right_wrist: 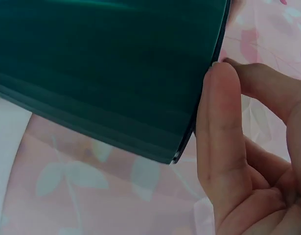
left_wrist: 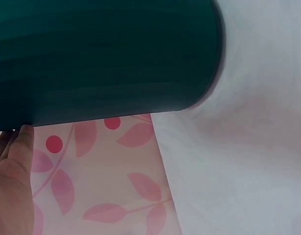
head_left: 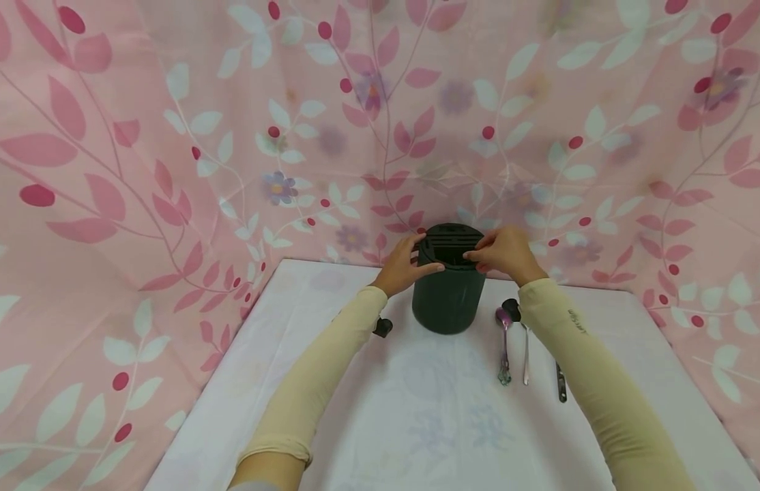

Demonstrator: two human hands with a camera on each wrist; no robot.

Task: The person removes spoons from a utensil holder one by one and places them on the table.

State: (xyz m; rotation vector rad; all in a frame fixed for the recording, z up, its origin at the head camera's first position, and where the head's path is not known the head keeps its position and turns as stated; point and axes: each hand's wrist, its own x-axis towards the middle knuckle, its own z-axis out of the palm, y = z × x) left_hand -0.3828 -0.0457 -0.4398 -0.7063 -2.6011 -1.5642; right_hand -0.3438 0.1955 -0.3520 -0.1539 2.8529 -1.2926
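Well, from where I stand, the pale right sleeve (head_left: pixel 595 382) gets in the way, cutting off part of a dark handle (head_left: pixel 561 383) on the white surface (head_left: pixel 441 436). Just beside it lie a spoon (head_left: pixel 505 344), purplish and shiny with an ornate greenish end, a thin silvery handle (head_left: pixel 526 361) and a black lump (head_left: pixel 511 310) whose shape I can't make out. Over by the left sleeve (head_left: pixel 318 375), a small black piece (head_left: pixel 383 327) pokes out, partly hidden. Behind everything rises a creased pink sheet (head_left: pixel 368 184) printed with leaves and berries.

Near the back of the surface, between the hands, the pot (head_left: pixel 447 303) stands upright: dark green, smooth, glossy and round. Its black top (head_left: pixel 450 229) has slats at the back and an opening in front, too dark inside to read. The left hand (head_left: pixel 400 266) holds the rim, thumb in front, fingers around the side. The right hand (head_left: pixel 505 254) has its fingertips close together at the opening's right edge; I can't tell whether they pinch anything.
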